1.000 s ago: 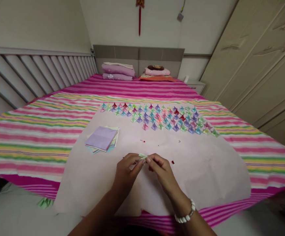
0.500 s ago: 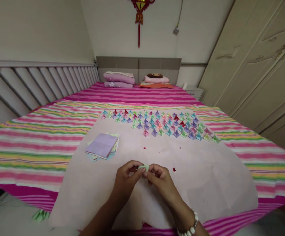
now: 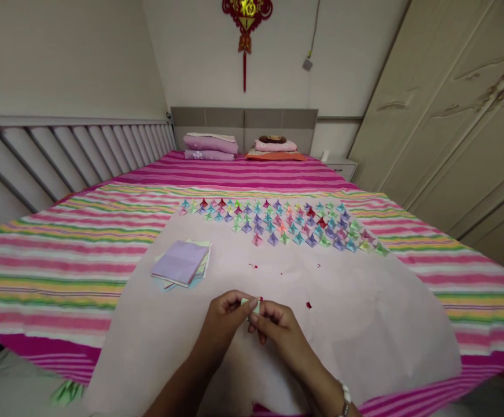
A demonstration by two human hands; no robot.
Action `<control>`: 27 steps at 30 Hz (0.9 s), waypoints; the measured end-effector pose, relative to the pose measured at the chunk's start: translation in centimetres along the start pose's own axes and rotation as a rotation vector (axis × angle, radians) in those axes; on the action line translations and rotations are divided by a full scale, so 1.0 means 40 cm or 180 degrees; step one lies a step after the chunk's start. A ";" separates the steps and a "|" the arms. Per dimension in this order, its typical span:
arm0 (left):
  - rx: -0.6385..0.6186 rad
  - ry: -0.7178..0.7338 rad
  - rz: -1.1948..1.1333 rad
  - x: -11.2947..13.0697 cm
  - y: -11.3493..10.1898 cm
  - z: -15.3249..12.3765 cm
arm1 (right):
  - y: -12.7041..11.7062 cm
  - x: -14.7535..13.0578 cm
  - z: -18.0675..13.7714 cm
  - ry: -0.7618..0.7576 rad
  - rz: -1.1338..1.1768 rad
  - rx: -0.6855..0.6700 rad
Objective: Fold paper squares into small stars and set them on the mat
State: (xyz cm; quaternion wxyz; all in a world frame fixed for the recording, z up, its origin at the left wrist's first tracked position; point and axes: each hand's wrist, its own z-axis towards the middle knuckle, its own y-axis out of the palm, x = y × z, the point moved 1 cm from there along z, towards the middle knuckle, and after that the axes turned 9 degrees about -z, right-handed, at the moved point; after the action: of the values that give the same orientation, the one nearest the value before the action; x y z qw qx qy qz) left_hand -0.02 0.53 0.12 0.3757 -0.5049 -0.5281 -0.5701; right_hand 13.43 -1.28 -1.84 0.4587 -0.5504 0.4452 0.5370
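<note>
- Left hand [image 3: 224, 321] and right hand [image 3: 276, 325] meet fingertip to fingertip, both pinched narrow on one small folded green paper [image 3: 254, 305].
- Paper sits between the two sets of fingertips, held just above the sheet [image 3: 364, 324]; most of it is hidden by the fingers, so fold shape can't be told.
- Right wrist wears a white bead bracelet [image 3: 345, 399], partly cut off at the bottom edge.
- Both forearms come in from bottom centre.
- Sheet is pale pink, large, spread over the bed [image 3: 61, 255], which has a cover striped pink, green, yellow and white.
- A few red scraps [image 3: 308, 304] lie on the sheet just right of and beyond the hands.
- Paper stack [image 3: 181, 263], lilac on top, lies on the sheet to the left, beyond the left hand, well apart from it.
- Folded pieces [image 3: 278, 223] in many colours stand in rows along the far edge of the sheet.
- Pillows [image 3: 210, 146] at the headboard, far end.
- Red knot ornament [image 3: 246, 23] hangs on the wall above.
- Wardrobe [image 3: 460, 116] on the right, slatted rail [image 3: 61, 150] on the left.
- Green paper bits [image 3: 67, 392] on the floor, bottom left.
</note>
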 end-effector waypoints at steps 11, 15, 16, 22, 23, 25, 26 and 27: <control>0.0198 0.0020 0.0198 0.003 -0.005 -0.006 | 0.007 0.000 -0.009 0.0038 0.0050 0.0118; 0.0054 0.0068 0.0251 0.020 -0.005 -0.010 | 0.009 0.001 -0.008 0.0068 0.0107 0.0147; 0.0056 0.0028 0.0260 0.023 -0.006 -0.010 | 0.010 0.000 -0.008 0.0084 0.0143 0.0142; 0.0143 0.0086 -0.0326 -0.003 -0.011 0.002 | 0.002 -0.007 -0.003 0.0065 0.0330 0.0362; 0.0190 0.0200 -0.0341 -0.009 -0.013 0.003 | 0.000 -0.009 -0.003 0.0057 0.0333 0.0386; 0.0254 0.0434 -0.0159 -0.016 -0.017 0.004 | -0.003 -0.011 -0.002 0.0048 0.0321 0.0391; 0.0252 0.0524 -0.0025 -0.016 -0.018 0.003 | -0.005 -0.012 -0.002 0.0050 0.0317 0.0373; 0.0225 0.0583 0.0094 -0.014 -0.018 0.001 | -0.006 -0.011 -0.002 0.0051 0.0318 0.0356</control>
State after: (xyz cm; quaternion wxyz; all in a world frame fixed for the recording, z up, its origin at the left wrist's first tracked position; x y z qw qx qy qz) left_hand -0.60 0.64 -0.60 0.4484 -0.4448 -0.5039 -0.5892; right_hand 13.67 -1.30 -1.38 0.4578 -0.5053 0.5051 0.5291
